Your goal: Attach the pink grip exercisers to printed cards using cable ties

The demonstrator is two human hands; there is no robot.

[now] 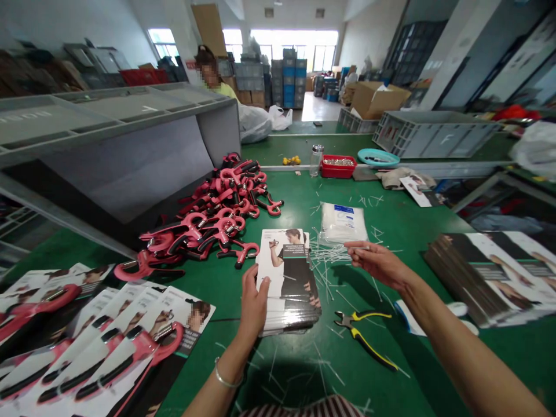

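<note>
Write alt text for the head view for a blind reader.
A person's left hand touches a stack of printed cards on a green table, the right hand near loose white strips. Pink and black hand grips are heaped at left; yellow-handled pliers lie nearer the person.

Left hand (pixel 254 301) rests on stacked cards (pixel 289 281); right fingers (pixel 365 248), seemingly pinched, near white ties (pixel 330 253).

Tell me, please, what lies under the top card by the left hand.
More cards show beneath the top card, along its bottom and right edges; their faces are mostly covered. The left hand hides part of the left edge.
</note>
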